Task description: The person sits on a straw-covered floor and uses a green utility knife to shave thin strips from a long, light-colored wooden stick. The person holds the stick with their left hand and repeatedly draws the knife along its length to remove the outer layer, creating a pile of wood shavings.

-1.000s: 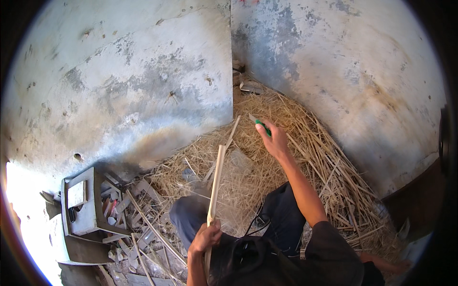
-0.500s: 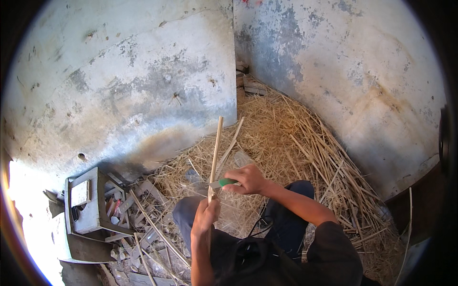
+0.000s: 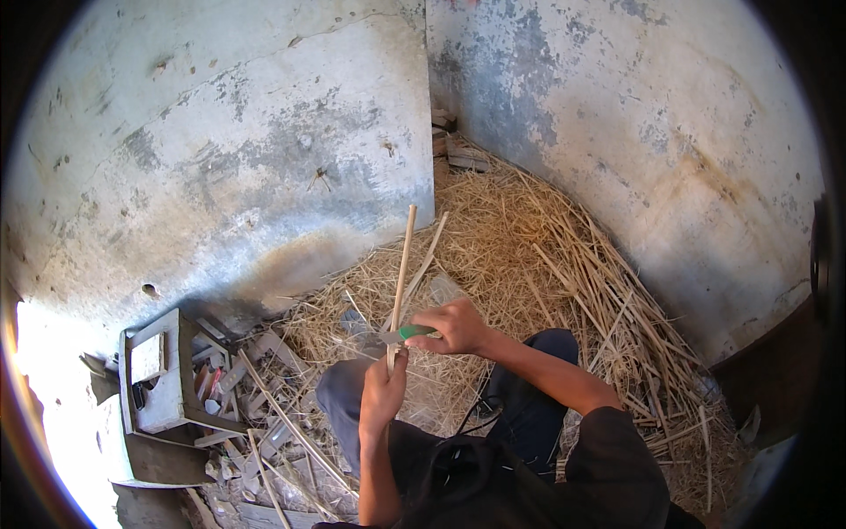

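Note:
My left hand (image 3: 382,388) is closed around the lower part of a long, pale bamboo strip (image 3: 404,260), which stands nearly upright and leans slightly right. In my right hand (image 3: 456,326) is a knife (image 3: 414,332) with a green handle. Its short blade points left and lies against the strip just above my left fist. Whether the edge bites into the strip cannot be made out. Another pale strip (image 3: 426,262) slants behind the held one, over the shavings between my knees.
A heap of straw-like shavings (image 3: 502,220) fills the corner. Long loose strips (image 3: 617,295) lie along the right wall (image 3: 670,106). At the left stands a worn wooden stool (image 3: 167,375), tipped on its side, among scraps of wood (image 3: 264,401).
The held strip's top end has risen a little and tilted to the right. My left hand has moved slightly up, nearer the knife; the blade stays against the strip.

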A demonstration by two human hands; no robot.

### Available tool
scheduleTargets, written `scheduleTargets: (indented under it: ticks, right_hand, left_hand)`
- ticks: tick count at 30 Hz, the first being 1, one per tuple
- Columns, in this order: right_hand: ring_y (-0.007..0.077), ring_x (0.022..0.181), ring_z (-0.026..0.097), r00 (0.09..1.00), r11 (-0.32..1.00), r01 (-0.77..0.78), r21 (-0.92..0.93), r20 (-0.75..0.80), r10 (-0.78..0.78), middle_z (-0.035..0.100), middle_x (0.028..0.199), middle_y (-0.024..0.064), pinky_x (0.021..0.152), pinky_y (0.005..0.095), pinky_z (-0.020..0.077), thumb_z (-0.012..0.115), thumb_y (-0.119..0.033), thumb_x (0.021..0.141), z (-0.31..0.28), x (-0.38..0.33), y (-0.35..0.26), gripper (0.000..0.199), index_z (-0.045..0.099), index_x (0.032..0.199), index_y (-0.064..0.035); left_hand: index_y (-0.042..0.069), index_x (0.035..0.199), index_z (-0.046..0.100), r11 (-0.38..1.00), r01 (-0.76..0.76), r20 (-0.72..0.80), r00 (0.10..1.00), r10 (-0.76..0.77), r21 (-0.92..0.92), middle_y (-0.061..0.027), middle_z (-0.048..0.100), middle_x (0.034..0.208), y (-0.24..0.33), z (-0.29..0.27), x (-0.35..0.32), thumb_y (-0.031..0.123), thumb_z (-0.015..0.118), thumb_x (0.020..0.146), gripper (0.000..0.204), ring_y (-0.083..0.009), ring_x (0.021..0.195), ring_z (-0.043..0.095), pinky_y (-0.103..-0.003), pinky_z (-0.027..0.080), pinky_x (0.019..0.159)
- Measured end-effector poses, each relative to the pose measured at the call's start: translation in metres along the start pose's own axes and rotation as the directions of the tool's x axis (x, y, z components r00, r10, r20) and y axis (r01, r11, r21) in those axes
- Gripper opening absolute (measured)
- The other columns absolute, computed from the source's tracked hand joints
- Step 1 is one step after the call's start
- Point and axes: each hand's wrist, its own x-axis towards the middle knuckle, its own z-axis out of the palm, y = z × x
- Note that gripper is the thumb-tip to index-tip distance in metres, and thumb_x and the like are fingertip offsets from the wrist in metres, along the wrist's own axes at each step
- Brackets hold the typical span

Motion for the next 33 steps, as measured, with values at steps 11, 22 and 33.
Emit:
scheduleTargets:
  ticks: [11,22,33]
  right_hand:
    - [0.0204,0.050,0.066,0.986,0.987,-0.151,-0.051,-0.085,0.146,0.073,0.071,0.0029,0.048,0.0358,0.0493,0.076,-0.054,0.097,0.002,-0.002,0.011,0.041,0.078,0.089,-0.0137]
    - [0.0167,0.049,0.058,0.821,0.849,-0.528,0.000,-0.254,0.511,0.064,0.063,0.0028,0.046,0.0358,0.0450,0.057,-0.065,0.106,-0.040,0.008,0.070,0.059,0.079,0.102,-0.0104]
    - [0.0133,0.048,0.054,0.897,0.923,-0.353,0.152,-0.227,0.381,0.056,0.061,0.0011,0.047,0.0336,0.0407,0.064,-0.053,0.106,-0.039,0.006,0.039,0.046,0.072,0.094,-0.0089]
  left_hand:
    - [-0.007,0.097,0.065,0.993,0.071,0.006,0.997,-0.072,0.095,-0.0194,0.059,0.070,0.003,-0.004,-0.003,0.031,0.060,0.111,0.040,-0.0237,0.066,0.054,-0.045,0.046,0.066]
    - [-0.008,0.102,0.065,0.988,0.098,0.095,0.990,-0.109,0.115,-0.0257,0.059,0.074,-0.015,0.002,-0.041,0.032,0.059,0.111,0.041,-0.0302,0.069,0.059,-0.048,0.049,0.072]
    - [-0.007,0.100,0.067,0.979,-0.004,-0.026,1.000,0.010,0.205,-0.0326,0.064,0.080,0.005,-0.003,-0.055,0.021,0.062,0.107,0.029,-0.0547,0.083,0.065,-0.055,0.049,0.070]
